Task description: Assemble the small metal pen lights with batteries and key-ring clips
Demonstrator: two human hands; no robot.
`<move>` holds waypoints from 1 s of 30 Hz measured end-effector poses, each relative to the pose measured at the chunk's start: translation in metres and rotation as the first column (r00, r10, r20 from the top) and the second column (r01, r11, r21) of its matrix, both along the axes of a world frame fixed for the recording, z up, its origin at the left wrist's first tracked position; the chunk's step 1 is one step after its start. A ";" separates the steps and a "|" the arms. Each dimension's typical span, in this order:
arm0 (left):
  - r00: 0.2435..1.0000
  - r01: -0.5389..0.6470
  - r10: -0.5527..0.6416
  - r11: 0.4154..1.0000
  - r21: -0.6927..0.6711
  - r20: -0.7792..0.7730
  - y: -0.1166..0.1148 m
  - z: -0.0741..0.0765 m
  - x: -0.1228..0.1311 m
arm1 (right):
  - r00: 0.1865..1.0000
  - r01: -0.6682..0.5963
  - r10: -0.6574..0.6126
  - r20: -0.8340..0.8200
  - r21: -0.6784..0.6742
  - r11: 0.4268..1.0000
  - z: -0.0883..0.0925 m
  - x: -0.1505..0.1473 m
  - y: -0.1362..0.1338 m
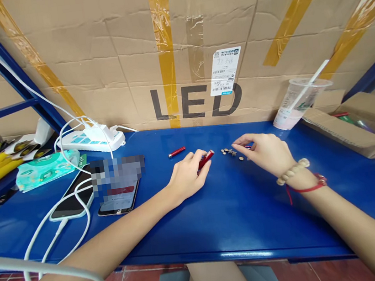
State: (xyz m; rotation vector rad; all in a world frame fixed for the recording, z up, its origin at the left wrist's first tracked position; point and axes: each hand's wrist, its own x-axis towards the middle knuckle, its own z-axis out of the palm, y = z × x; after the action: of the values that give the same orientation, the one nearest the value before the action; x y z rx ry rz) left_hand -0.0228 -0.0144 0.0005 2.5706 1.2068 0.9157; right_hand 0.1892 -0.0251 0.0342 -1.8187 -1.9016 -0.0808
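Note:
My left hand [189,175] is closed round a short red metal tube [206,159], its silvery end pointing up and to the right. To the right of that tube lies a loose group of small round metal discs [231,152] that look like button cells. My right hand [267,150] is at the right side of these discs, with thumb and forefinger pinched together. Whatever is between those fingertips is too small to make out. Behind the right fingers, a small dark reddish thing is mostly hidden. A second red metal tube [177,152] rests on the blue table [218,219], beyond my left hand.
Two phones [120,193] with white cables lie at the left. Behind them are a wipes pack [49,169] and a white power strip [92,140]. A plastic cup [298,103] with a straw and an open cardboard box [355,132] stand right. A large carton [127,51] walls the back.

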 end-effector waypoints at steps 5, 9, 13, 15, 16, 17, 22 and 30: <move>1.000 0.023 -0.023 0.999 -0.030 0.002 -0.002 0.002 0.000 | 0.975 0.161 -0.134 0.178 -0.148 0.976 -0.005 0.012 0.005; 0.999 0.032 -0.033 0.999 -0.030 -0.022 -0.003 0.004 0.000 | 0.986 0.076 -0.041 0.161 -0.215 0.974 -0.012 0.014 0.008; 0.998 0.034 -0.035 0.999 -0.028 -0.042 -0.005 0.005 0.000 | 0.992 -0.080 0.102 0.071 -0.260 0.962 -0.014 0.009 0.008; 0.998 0.032 -0.033 0.999 -0.039 -0.048 -0.005 0.006 0.001 | 0.979 -0.185 0.202 0.041 -0.255 0.949 -0.015 0.003 0.007; 0.998 0.028 -0.031 0.999 -0.045 -0.049 -0.005 0.006 0.001 | 0.969 -0.229 0.246 0.039 -0.240 0.943 -0.015 -0.001 0.006; 0.998 0.025 -0.028 0.998 -0.051 -0.048 -0.005 0.006 0.001 | 0.959 -0.262 0.278 0.046 -0.219 0.940 -0.016 -0.004 0.005; 0.998 0.063 -0.065 0.994 -0.084 -0.013 -0.005 0.008 -0.001 | 0.945 -0.297 0.309 0.109 -0.110 0.948 -0.021 -0.015 0.003; 0.921 0.374 -0.385 0.916 -0.147 -0.055 -0.010 0.009 -0.002 | 0.945 -0.305 0.314 0.090 -0.102 0.947 -0.022 -0.014 0.003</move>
State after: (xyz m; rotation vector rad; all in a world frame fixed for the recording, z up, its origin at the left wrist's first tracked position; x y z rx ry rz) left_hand -0.0246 -0.0241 0.0100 2.6193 0.7111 0.6258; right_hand 0.1754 -0.0223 0.0123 -1.5716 -2.2757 0.0151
